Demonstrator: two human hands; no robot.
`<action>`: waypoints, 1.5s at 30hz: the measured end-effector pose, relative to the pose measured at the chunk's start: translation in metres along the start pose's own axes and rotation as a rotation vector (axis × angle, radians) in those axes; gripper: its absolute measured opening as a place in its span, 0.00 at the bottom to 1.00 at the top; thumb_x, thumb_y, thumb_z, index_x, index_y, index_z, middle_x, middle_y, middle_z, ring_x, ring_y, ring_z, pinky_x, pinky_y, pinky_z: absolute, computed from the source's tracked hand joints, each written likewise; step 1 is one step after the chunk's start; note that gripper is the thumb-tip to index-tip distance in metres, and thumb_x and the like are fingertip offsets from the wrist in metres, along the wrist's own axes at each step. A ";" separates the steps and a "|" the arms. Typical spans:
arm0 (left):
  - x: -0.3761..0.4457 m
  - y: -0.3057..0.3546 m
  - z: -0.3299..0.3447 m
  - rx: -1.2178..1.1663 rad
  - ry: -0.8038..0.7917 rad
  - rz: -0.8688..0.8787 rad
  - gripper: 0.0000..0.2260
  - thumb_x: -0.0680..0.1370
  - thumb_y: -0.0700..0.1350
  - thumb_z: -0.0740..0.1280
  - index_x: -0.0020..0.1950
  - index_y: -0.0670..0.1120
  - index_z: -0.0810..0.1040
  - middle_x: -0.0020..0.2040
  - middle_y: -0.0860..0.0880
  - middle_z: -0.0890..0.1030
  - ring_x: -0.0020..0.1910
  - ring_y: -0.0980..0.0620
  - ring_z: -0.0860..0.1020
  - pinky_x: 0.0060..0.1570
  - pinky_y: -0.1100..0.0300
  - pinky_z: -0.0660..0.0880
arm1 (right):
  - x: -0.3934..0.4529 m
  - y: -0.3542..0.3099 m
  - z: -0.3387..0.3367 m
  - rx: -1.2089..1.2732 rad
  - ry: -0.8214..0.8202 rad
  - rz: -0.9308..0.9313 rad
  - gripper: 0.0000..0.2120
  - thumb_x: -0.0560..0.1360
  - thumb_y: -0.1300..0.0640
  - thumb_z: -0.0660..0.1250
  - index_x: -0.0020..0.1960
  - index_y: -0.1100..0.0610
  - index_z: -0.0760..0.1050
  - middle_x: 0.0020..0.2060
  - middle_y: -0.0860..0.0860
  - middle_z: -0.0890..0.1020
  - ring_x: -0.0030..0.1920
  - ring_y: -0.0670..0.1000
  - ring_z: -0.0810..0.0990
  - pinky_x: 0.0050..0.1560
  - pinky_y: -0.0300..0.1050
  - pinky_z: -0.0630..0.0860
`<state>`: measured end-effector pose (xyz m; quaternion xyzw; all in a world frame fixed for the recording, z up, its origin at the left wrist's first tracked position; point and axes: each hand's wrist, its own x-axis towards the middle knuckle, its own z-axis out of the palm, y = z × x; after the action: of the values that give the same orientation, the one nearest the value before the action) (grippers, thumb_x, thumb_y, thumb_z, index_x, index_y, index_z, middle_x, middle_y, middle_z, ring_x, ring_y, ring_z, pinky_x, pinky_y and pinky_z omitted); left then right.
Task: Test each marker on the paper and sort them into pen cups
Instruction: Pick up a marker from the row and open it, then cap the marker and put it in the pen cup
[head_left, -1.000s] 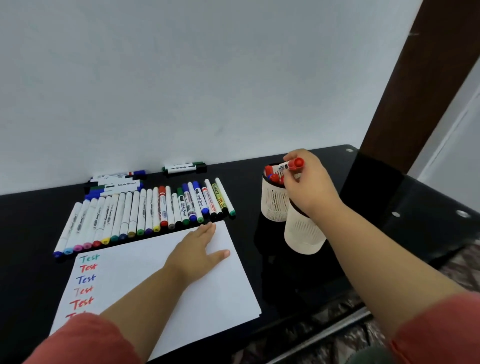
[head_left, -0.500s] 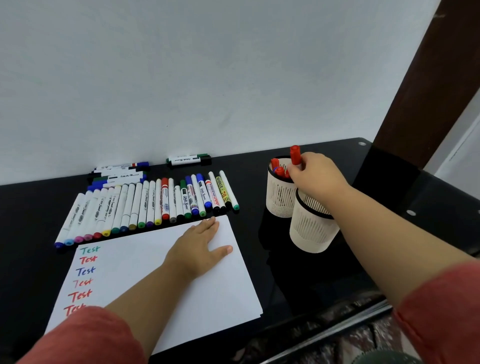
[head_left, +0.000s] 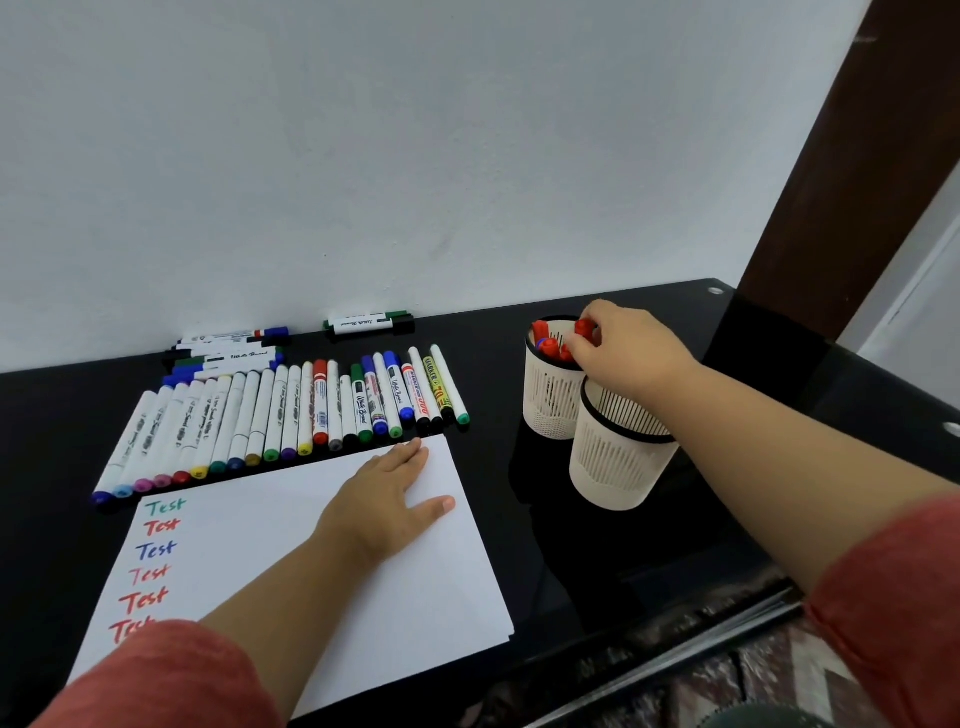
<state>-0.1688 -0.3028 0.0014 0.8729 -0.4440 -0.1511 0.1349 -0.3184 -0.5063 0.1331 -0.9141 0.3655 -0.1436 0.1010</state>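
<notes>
My right hand (head_left: 626, 349) reaches over the far pen cup (head_left: 551, 402) and pinches a red-capped marker (head_left: 585, 328) that stands upright inside it, beside other red and blue caps. A second, nearer pen cup (head_left: 618, 457) sits under my wrist; its contents are hidden. My left hand (head_left: 387, 496) lies flat and open on the white paper (head_left: 291, 525), which bears several coloured "Test" words (head_left: 153, 550) down its left side. A long row of capped markers (head_left: 270, 421) lies above the paper.
More markers are piled near the wall at the back left (head_left: 228, 349), and a pair lies at the back centre (head_left: 370, 322). The black glass table (head_left: 779, 457) ends at a front edge near my right sleeve. A dark wooden post (head_left: 852, 156) stands right.
My right hand turned the red marker from lying sideways to upright and lowered it into the far cup. My left hand stayed flat on the paper.
</notes>
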 end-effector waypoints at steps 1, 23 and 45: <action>0.000 0.001 0.000 0.001 -0.001 0.001 0.33 0.77 0.65 0.56 0.77 0.55 0.50 0.77 0.59 0.49 0.76 0.55 0.49 0.73 0.55 0.52 | 0.002 0.000 0.000 0.001 -0.002 0.006 0.15 0.79 0.48 0.58 0.61 0.56 0.71 0.50 0.53 0.78 0.47 0.52 0.76 0.44 0.46 0.74; -0.005 0.006 -0.007 -0.012 -0.034 -0.011 0.33 0.77 0.63 0.57 0.77 0.54 0.50 0.77 0.59 0.50 0.75 0.56 0.51 0.72 0.57 0.52 | -0.006 -0.008 -0.014 0.036 0.039 -0.039 0.10 0.80 0.54 0.58 0.54 0.56 0.75 0.48 0.51 0.78 0.47 0.50 0.76 0.44 0.44 0.72; 0.047 -0.088 -0.080 0.062 0.147 -0.066 0.29 0.79 0.60 0.56 0.77 0.53 0.52 0.77 0.57 0.52 0.75 0.57 0.51 0.72 0.57 0.51 | 0.090 -0.143 0.098 -0.010 -0.191 -0.352 0.08 0.79 0.55 0.57 0.53 0.55 0.72 0.51 0.52 0.76 0.48 0.51 0.74 0.47 0.45 0.71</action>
<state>-0.0469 -0.2829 0.0350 0.8994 -0.4085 -0.0771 0.1351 -0.1319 -0.4594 0.0998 -0.9739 0.1894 -0.0699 0.1042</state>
